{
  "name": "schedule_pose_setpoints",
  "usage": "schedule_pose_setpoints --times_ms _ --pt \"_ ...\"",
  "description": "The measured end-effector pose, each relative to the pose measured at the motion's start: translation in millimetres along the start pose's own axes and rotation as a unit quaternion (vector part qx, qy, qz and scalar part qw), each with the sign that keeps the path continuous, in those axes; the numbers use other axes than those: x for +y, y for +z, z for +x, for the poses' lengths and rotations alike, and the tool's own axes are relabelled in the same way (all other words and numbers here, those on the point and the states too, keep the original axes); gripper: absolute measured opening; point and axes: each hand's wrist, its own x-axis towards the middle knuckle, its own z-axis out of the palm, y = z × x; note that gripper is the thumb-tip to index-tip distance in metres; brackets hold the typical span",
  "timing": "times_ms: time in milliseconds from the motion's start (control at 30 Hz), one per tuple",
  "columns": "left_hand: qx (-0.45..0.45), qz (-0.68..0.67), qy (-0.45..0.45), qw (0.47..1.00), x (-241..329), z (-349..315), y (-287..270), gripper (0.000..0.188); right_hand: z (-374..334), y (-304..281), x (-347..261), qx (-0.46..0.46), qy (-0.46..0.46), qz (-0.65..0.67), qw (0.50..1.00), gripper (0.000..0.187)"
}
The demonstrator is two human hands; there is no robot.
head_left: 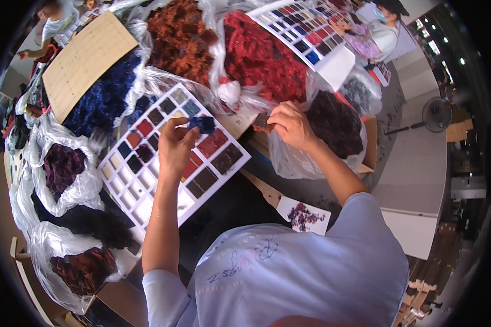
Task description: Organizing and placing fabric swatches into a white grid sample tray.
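A white grid tray point(130, 192) lies tilted in front of me, with fuzzy squares in red, brown, grey, purple and dark blue in many of its compartments. Several compartments at its lower left show bare white. Above the tray's upper right part, my left hand point(174, 146) pinches a dark blue fuzzy square point(203, 125) between thumb and fingers. My right hand point(292, 125), to the right of the tray, is closed on a rust-brown fuzzy piece point(262, 123). It is held near a plastic bag of dark brown fibre point(335, 128).
Plastic-lined heaps of rust-orange point(180, 38), red point(259, 57), blue point(105, 95) and purple fibre point(64, 168) surround the tray. A tan board point(90, 62) leans over the blue heap. Across stands a second grid tray point(305, 27) beside a masked person point(379, 38). Loose bits lie on white paper point(317, 226).
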Motion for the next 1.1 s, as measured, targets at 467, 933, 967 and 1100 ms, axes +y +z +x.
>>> schedule_pose_setpoints --times_ms 467,933,967,1100 --pt "-0.248 0.283 0.309 0.873 -83.3 -76.3 163.2 0.017 -305.3 0.9 -53.4 -0.275 0.309 -0.131 0.901 0.015" --pt "0.027 0.164 0.129 0.978 -31.1 -129.6 28.8 0.017 -80.1 30.6 -51.7 -0.047 0.313 0.32 0.893 0.02" --pt "0.054 0.121 0.082 0.988 -31.5 -129.0 9.0 0.018 -60.1 40.7 -54.3 -0.061 0.298 0.354 0.884 0.021" --pt "0.158 0.114 0.008 0.981 -51.0 -118.3 -88.4 0.021 27.1 99.0 -88.2 -0.16 0.23 0.472 0.836 0.022"
